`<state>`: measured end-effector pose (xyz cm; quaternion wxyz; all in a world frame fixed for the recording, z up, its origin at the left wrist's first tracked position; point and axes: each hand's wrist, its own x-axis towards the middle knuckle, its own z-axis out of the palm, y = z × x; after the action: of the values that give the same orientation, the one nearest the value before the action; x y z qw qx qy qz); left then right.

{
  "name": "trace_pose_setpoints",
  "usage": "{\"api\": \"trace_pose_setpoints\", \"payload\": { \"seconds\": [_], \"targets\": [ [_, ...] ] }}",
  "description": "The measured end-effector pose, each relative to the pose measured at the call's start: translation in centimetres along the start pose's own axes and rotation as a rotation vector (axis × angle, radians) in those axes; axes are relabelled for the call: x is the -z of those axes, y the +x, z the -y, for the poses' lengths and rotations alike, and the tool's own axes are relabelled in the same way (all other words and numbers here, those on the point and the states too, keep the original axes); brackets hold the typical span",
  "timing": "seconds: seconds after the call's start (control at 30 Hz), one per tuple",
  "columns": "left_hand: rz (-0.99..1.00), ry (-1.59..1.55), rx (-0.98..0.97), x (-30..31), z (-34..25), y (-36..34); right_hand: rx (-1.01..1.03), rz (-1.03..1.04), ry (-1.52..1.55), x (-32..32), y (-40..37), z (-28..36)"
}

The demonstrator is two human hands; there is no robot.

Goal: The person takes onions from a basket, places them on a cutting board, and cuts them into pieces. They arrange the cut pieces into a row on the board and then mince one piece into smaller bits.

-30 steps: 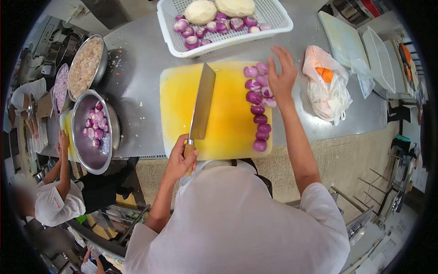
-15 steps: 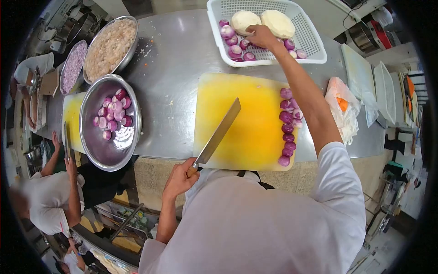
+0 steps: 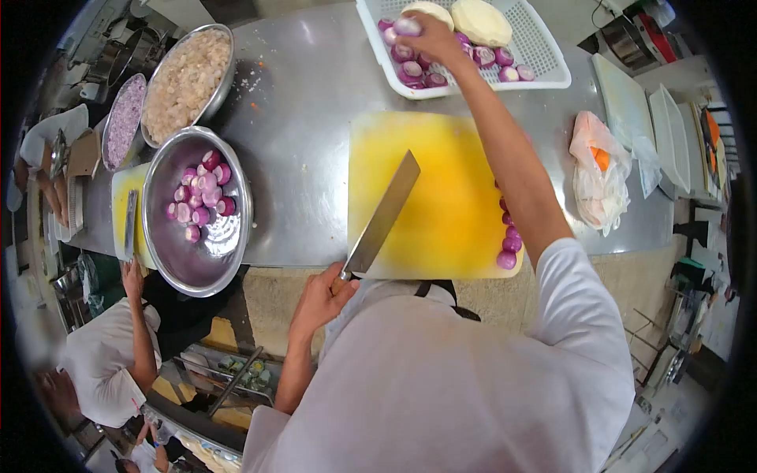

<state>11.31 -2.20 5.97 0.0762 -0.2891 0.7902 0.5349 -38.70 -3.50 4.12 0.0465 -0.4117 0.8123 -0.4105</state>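
My left hand [image 3: 322,299] is closed round the wooden handle of a broad kitchen knife [image 3: 385,211]. The blade slants up and away over the yellow cutting board [image 3: 378,142]. At the far side, my right hand [image 3: 435,38] reaches into a white perforated basket [image 3: 556,75], with its fingers round a peeled red onion [image 3: 408,27]. More red onions [image 3: 483,57] lie in the basket beside two large pale peeled vegetables [image 3: 482,22]. Along the board's right edge sits a row of red onions [image 3: 512,239], partly covered by my right forearm.
To the left stands a steel bowl [image 3: 246,197] holding several red onions, with bowls of pale chunks [image 3: 185,79] and chopped onion [image 3: 124,122] behind. A plastic bag [image 3: 598,177] lies at right. A co-worker's hand [image 3: 132,277] holds a knife at a second yellow board [image 3: 144,236].
My right hand has moved left within the basket and lifted an onion. My left hand still grips the knife. The whole view has shifted slightly, and the co-worker's arms have moved.
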Motion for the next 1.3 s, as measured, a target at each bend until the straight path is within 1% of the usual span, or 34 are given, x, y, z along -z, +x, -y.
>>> {"api": "trace_pose_setpoints", "payload": {
  "seconds": [0.03,0.07,0.1,0.13,0.17,0.2,0.23,0.27,0.3,0.33,0.37,0.4,0.43,0.47,0.5,0.57,0.6,0.67,0.73,0.8,0.9,0.97,1.03,1.07,1.13,1.17,1.2,1.23,1.27,1.3],
  "targets": [
    [0.011,-0.003,0.01,-0.1,0.2,-0.1,0.084,-0.177,-0.134,2.2,-2.7,2.1],
    [0.061,-0.013,0.069,0.1,0.4,0.1,0.135,-0.225,-0.006,3.6,-5.1,1.6],
    [0.111,-0.022,0.124,0.1,0.4,0.5,0.179,-0.3,-0.08,4.5,-8.6,2.1],
    [0.075,-0.059,0.136,-0.2,-0.1,0.9,0.228,-0.378,-0.157,5.4,-12.4,3.3],
    [0.081,-0.063,0.134,-0.4,-0.2,1.6,0.034,-0.262,-0.072,5.7,-16.4,4.8],
    [0.066,0.005,0.132,-0.6,-0.1,2.2,-0.159,-0.148,0.014,5.5,-20.2,5.8],
    [0.047,0.073,0.127,-0.8,-0.1,2.9,-0.139,-0.135,0.036,4.1,-23.4,5.7],
    [-0.005,0.049,0.054,-1.4,-0.4,3.4,-0.118,-0.123,0.06,2.4,-26.1,5.3],
    [-0.001,0.051,0.053,-1.7,-1.5,3.8,-0.075,-0.09,-0.014,1.3,-28.3,5.5],
    [-0.04,0.171,-0.012,-1.7,-3.3,4.2,-0.036,-0.057,-0.086,0.5,-29.8,5.8],
    [-0.076,0.29,-0.076,-1.8,-4.9,4.4,-0.045,-0.061,-0.084,0.0,-30.6,5.6],
    [-0.092,0.294,-0.144,-2.0,-5.7,4.4,-0.051,-0.052,-0.073,-0.1,-31.1,6.0],
    [-0.083,0.303,-0.143,-2.0,-6.2,4.0,-0.055,-0.045,-0.061,-0.2,-31.4,6.4],
    [-0.068,0.337,-0.155,-1.9,-6.6,3.6,-0.071,-0.124,-0.052,0.0,-31.6,6.7],
    [-0.054,0.372,-0.169,-1.8,-7.1,3.3,-0.081,-0.13,-0.047,0.5,-31.5,7.1],
    [-0.044,0.426,-0.2,-1.6,-8.1,2.0,-0.038,-0.132,-0.02,1.1,-31.3,7.2],
    [-0.043,0.469,-0.232,-1.6,-8.6,1.3,-0.046,-0.14,-0.015,0.8,-31.5,6.8],
    [-0.02,0.504,-0.232,-1.4,-9.4,0.1,-0.044,-0.177,-0.06,-0.2,-31.5,6.0],
    [0.0,0.539,-0.23,-1.5,-9.6,-0.4,-0.073,-0.163,-0.097,-0.6,-31.3,5.8],
    [0.041,0.596,-0.268,-1.8,-9.4,-0.6,-0.099,-0.142,-0.138,-0.8,-31.1,5.7],
    [0.035,0.582,-0.299,-3.7,-7.9,2.1,-0.055,-0.183,-0.106,-0.9,-31.5,5.2],
    [0.011,0.582,-0.366,-5.7,-6.8,5.4,-0.062,-0.143,-0.061,-1.2,-31.5,4.4],
    [-0.039,0.51,-0.44,-8.0,-5.3,9.5,-0.039,-0.153,-0.013,-1.1,-31.9,4.2],
    [-0.043,0.509,-0.442,-7.9,-5.7,10.4,-0.025,-0.166,0.033,-1.1,-32.0,4.2],
    [-0.085,0.549,-0.47,-7.7,-6.8,11.1,-0.007,-0.182,0.057,-1.5,-32.4,4.8],
    [-0.085,0.548,-0.468,-7.4,-6.7,10.4,0.004,-0.199,0.088,-1.7,-32.7,5.3],
    [-0.098,0.562,-0.427,-6.6,-6.5,9.2,0.002,-0.201,0.091,-1.7,-32.9,5.7],
    [-0.104,0.581,-0.384,-5.9,-6.1,8.0,-0.007,-0.084,0.058,-1.7,-33.3,6.2],
    [-0.092,0.592,-0.38,-5.3,-5.7,7.1,-0.019,0.034,0.025,-1.7,-33.6,6.8],
    [-0.05,0.555,-0.376,-4.7,-5.4,6.2,-0.034,0.033,0.032,-1.8,-34.1,7.3]
  ]
}}
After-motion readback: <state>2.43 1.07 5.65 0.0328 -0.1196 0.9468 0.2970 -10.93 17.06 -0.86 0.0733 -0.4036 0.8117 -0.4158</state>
